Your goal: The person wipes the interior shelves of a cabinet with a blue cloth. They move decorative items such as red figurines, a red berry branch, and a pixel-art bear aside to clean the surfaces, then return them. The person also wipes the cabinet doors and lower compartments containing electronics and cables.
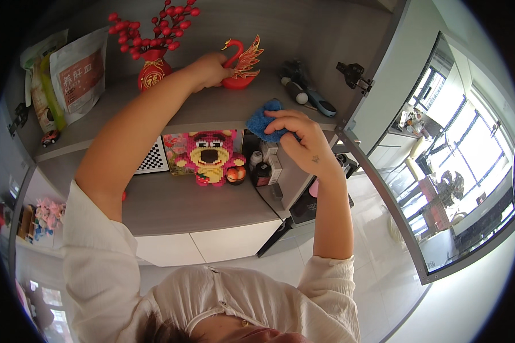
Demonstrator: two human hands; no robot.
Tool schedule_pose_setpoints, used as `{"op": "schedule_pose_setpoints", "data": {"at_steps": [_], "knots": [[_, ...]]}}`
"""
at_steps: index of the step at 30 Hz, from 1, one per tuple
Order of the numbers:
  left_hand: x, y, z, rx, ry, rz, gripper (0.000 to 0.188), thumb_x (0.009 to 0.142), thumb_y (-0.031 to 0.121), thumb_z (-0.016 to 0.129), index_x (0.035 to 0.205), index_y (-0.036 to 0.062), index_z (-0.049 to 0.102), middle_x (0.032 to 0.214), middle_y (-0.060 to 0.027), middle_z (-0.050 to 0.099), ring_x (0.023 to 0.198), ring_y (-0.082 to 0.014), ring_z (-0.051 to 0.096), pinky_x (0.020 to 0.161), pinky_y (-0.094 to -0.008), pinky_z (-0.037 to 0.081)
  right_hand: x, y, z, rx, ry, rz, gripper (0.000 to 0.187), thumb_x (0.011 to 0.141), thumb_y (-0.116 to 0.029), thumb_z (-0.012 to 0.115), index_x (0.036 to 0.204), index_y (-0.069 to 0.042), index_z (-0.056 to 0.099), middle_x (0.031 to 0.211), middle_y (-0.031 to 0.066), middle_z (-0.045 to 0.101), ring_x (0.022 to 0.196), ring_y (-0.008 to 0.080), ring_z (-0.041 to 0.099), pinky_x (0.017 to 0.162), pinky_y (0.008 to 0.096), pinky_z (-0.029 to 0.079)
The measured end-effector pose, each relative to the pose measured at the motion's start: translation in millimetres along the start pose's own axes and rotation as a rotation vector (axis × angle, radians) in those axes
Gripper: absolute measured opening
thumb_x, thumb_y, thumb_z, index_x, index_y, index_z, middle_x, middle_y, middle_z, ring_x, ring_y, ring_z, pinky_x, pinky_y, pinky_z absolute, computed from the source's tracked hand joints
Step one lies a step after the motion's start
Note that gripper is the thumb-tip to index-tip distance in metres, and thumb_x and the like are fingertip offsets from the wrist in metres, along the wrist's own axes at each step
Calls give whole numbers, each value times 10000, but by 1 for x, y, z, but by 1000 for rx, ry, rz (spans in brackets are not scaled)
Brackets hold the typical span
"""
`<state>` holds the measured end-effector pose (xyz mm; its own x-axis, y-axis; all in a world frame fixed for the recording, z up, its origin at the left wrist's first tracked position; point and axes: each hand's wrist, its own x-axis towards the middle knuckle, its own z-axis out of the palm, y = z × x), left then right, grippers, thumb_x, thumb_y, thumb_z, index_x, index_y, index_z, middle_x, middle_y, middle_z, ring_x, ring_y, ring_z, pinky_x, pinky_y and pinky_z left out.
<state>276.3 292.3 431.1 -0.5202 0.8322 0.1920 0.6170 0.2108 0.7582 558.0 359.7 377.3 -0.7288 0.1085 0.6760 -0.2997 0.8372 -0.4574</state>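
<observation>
A red swan figurine point(240, 82) with gold-edged wings sits on the upper shelf point(194, 106). My left hand point(209, 70) reaches across to it, fingers closed at its left side; the fingertips are partly hidden. By the front edge of that shelf, my right hand point(303, 137) grips a bunched blue cloth point(262, 121). Left of the swan stands a red vase point(153, 70) with red berry branches point(154, 35), partly behind my left forearm. A black-and-blue handled device point(320, 104) lies to the right of the swan.
Upright pouches point(77, 77) and a small toy car point(50, 138) occupy the shelf's left end. Below are a pink bear figure point(210, 160), a round ornament point(236, 175) and small bottles and boxes point(262, 173). An open glass door point(383, 188) swings out at right.
</observation>
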Motion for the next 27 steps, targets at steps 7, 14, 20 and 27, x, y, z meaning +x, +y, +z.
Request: {"op": "schedule_pose_setpoints", "data": {"at_steps": [7,14,20,27], "knots": [[-60,17,-8,569,164,223,366,944,274,533,1168,-13,569,1103,-174,618,1022,-297,597,909,-387,459,1,-5,0,-24,2,47,248,773,16,501,938,-53,672,1162,140,618,976,209,572,679,275,448],[-191,14,-60,666,377,300,260,926,257,545,982,18,631,930,-152,628,886,-325,601,780,-400,460,25,-13,-12,-150,-46,247,239,854,-83,451,989,-10,634,756,187,634,715,287,619,660,341,468],[-208,-28,-105,626,534,24,301,916,287,584,1027,12,637,990,-164,642,879,-276,629,748,-365,467,66,41,-13,-424,-69,116,244,886,-146,461,1012,-9,619,882,242,643,872,409,613,766,450,483],[-175,-62,-133,678,350,-48,724,821,467,664,1307,-38,479,1263,-251,551,1153,-349,554,964,-379,432,103,60,-8,-806,-220,351,243,853,-184,496,1004,-48,629,1035,202,649,962,374,621,824,454,500]]}}
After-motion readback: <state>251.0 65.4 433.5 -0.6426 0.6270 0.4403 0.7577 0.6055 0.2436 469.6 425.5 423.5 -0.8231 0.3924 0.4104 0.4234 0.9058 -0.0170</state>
